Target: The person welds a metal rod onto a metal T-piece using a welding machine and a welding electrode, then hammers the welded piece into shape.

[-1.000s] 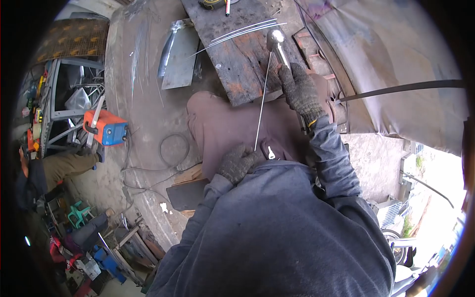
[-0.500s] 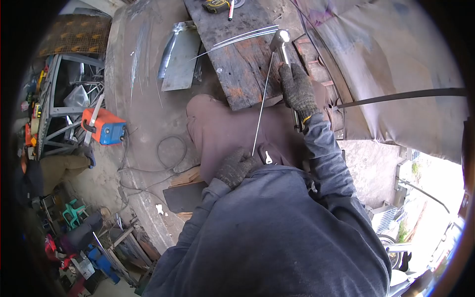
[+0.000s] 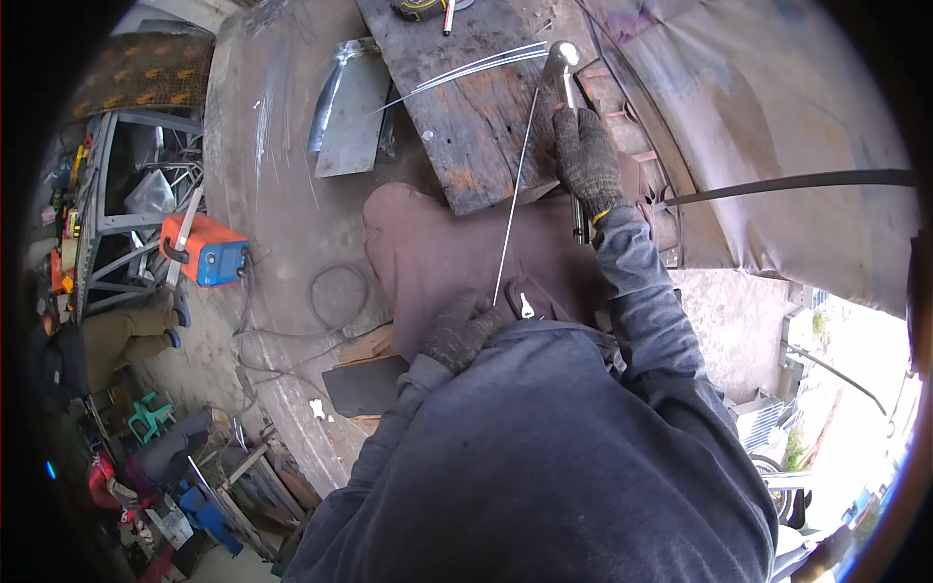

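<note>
My left hand [image 3: 462, 333], in a dark knitted glove, is closed on the near end of a thin straight metal rod [image 3: 516, 192] by my lap. The rod slants away over a worn, dark wooden board [image 3: 457, 146], its far end lying by the board's right side. My right hand [image 3: 587, 167], also gloved, is wrapped round the handle of a shiny metal hammer [image 3: 564, 60]. The hammer's rounded head points away from me, beyond the board's right edge and apart from the rod. Several more thin rods [image 3: 476, 66] lie across the board.
A tape measure [image 3: 420, 10] and a marker [image 3: 448, 17] lie at the board's far end. Left of it is a bent metal sheet [image 3: 350, 121]. An orange and blue welding machine [image 3: 206, 251] with a cable stands further left. Another person's legs [image 3: 126, 335] show at far left.
My right hand and the hammer have moved slightly away from me and to the right, clear of the rod's far end. My left hand keeps its hold on the rod.
</note>
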### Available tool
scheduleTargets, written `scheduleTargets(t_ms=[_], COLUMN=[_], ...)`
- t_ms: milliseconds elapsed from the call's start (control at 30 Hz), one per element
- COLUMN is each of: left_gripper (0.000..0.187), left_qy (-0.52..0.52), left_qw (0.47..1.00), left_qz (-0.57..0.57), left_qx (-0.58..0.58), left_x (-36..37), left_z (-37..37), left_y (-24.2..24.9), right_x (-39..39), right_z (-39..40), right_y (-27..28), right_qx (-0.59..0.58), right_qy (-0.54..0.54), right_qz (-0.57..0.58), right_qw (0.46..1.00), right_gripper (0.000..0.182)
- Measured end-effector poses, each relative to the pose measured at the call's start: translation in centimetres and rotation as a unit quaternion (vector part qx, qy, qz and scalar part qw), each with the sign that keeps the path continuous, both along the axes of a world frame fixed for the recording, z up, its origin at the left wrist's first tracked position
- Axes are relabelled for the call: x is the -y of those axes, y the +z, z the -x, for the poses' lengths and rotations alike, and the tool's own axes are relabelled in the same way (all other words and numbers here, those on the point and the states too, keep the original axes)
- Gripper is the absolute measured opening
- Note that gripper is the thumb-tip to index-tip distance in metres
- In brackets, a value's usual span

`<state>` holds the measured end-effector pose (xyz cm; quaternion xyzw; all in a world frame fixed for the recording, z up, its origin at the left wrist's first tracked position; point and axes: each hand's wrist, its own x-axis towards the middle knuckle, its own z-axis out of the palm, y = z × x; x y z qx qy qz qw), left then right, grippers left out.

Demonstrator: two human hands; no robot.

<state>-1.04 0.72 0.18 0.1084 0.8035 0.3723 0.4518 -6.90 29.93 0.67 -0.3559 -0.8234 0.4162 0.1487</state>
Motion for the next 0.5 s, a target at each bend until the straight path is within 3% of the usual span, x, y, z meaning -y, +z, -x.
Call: scheduleTargets(t_ms=[67,200,367,433,500], left_gripper=[0.026,0.028,0.029,0.042,0.032], left_qy=[0.016,-0.009,0.027,-0.016,-0.017], left_qw=[1.000,1.000,0.999,1.000,0.995], left_qz=[0.004,-0.001,-0.032,0.001,-0.061], left_qx=[0.008,-0.022,0.023,-0.023,-0.082], left_x=[0.0,0.2,0.7,0.9,1.3], left_z=[-0.2,0.0,-0.4,-0.3,-0.8], left_y=[0.4,0.3,-0.1,-0.6,-0.9], right_x=[-1.9,-2.1,-0.3,-0.3,-0.6], right_z=[-0.3,-1.3,-1.4,-1.5,-1.4], right_y=[-2.3,-0.9,-0.5,-0.6,-1.7], right_qx=[0.033,0.070,0.044,0.051,0.014], right_qy=[0.026,0.055,0.002,0.008,0.015], right_qz=[-0.006,0.044,0.003,0.015,0.016], right_qw=[0.999,0.995,0.999,0.999,1.000], right_gripper=[0.053,0.061,0.058,0.061,0.060])
